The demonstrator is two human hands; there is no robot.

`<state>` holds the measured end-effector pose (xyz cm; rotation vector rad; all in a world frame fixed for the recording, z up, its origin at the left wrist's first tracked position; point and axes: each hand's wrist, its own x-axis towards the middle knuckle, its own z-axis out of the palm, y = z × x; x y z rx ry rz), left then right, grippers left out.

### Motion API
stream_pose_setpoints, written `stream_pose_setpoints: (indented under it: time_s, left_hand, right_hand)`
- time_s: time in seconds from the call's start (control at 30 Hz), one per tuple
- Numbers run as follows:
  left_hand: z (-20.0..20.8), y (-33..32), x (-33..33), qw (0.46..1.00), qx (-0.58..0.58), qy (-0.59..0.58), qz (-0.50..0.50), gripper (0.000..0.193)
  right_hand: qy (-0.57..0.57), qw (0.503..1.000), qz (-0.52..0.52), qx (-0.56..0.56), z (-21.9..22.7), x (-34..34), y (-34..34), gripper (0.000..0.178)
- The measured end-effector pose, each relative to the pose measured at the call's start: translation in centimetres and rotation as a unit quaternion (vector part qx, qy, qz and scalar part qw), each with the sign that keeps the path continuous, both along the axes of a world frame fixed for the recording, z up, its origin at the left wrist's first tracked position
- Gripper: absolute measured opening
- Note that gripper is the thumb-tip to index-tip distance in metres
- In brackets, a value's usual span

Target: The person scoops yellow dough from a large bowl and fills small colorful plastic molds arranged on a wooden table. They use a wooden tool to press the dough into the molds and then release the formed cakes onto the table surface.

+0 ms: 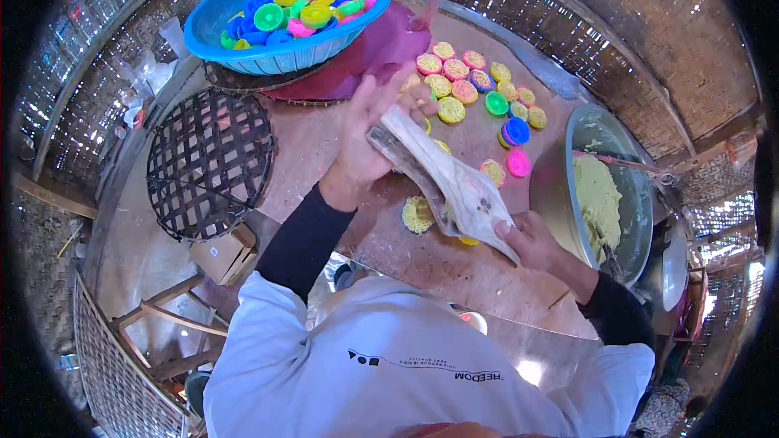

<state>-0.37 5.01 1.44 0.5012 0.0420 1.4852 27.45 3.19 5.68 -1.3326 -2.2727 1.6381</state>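
Observation:
A long, whitish, folded piece [450, 174] with grey stains slants across the middle; whether it is cloth or a plastic bag I cannot tell. Its lower right end is gripped by my right hand [531, 242], thumb on top. Against the upper left end lies my left hand [365, 131], palm up with the fingers stretched out. Beneath the piece, a cup filled with yellow shreds [418, 215] is partly covered. Beyond it stand several small pink, yellow and blue cups with the same filling [451, 109], beside an unfilled green cup [496, 103] and pink cup [518, 163].
A large basin [574, 126] holds pale green dough [596, 195] and a stick-like handle at right. A blue tub [284, 58] full of coloured cups stands far left, over a purple sheet [398, 40]. A dark woven rack [211, 164] and a cardboard box [223, 255] are at left.

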Motion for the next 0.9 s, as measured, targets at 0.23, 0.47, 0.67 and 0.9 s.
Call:
stream_pose_setpoints:
  time_s: [0.23, 0.47, 0.67, 0.9]
  left_hand:
    - [-10.1, -2.1, 3.6, 0.866, -0.005, 0.499, -0.032, 0.038]
    - [-11.2, -4.0, 5.9, 0.918, -0.129, 0.375, 0.018, 0.034]
    - [-7.8, -7.4, 3.6, 0.476, 0.094, 0.860, 0.159, 0.054]
    - [-2.4, -8.6, 3.4, 0.253, 0.052, 0.943, 0.211, 0.062]
  right_hand:
    - [0.053, 0.996, -0.070, 0.010, -2.6, 1.8, -0.8, 0.056]
    - [0.084, 0.981, -0.091, 0.149, -5.4, 2.4, 1.1, 0.052]
    - [0.086, 0.983, -0.128, 0.094, -3.5, 1.9, 2.2, 0.046]
    - [0.121, 0.980, -0.103, 0.115, -3.6, 2.0, 2.5, 0.046]
